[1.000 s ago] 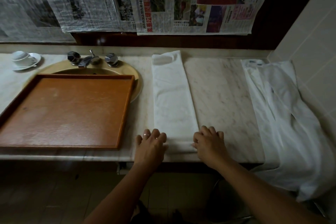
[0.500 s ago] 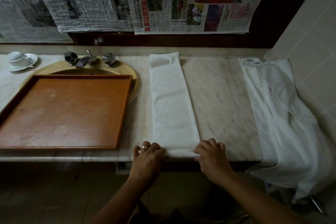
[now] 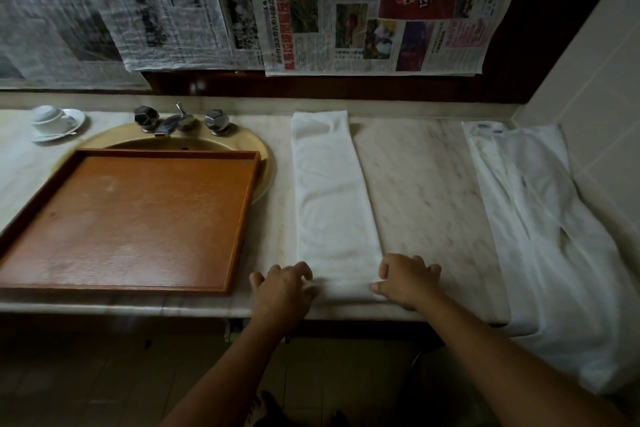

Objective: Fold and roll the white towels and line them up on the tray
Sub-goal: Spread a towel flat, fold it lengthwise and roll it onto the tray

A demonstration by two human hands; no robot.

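A white towel [image 3: 332, 198], folded into a long narrow strip, lies on the marble counter [image 3: 426, 191] and runs from the back wall to the front edge. Its near end is turned up into a small roll. My left hand [image 3: 282, 291] grips the left end of that roll with curled fingers. My right hand [image 3: 407, 279] grips the right end the same way. The brown wooden tray [image 3: 242, 218] lies to the left, over the sink, with nothing on it. More white towels [image 3: 540, 218] lie heaped at the right and hang over the counter's edge.
A beige sink [image 3: 266, 156] with a chrome tap [image 3: 173, 121] sits partly under the tray. A white cup and saucer [image 3: 52, 121] stand at the back left. Newspaper sheets [image 3: 346, 10] cover the wall behind. A tiled wall [image 3: 595, 107] bounds the right side.
Both hands drew back to the front edge, curled round the towel's near end and turned it up into a small roll.
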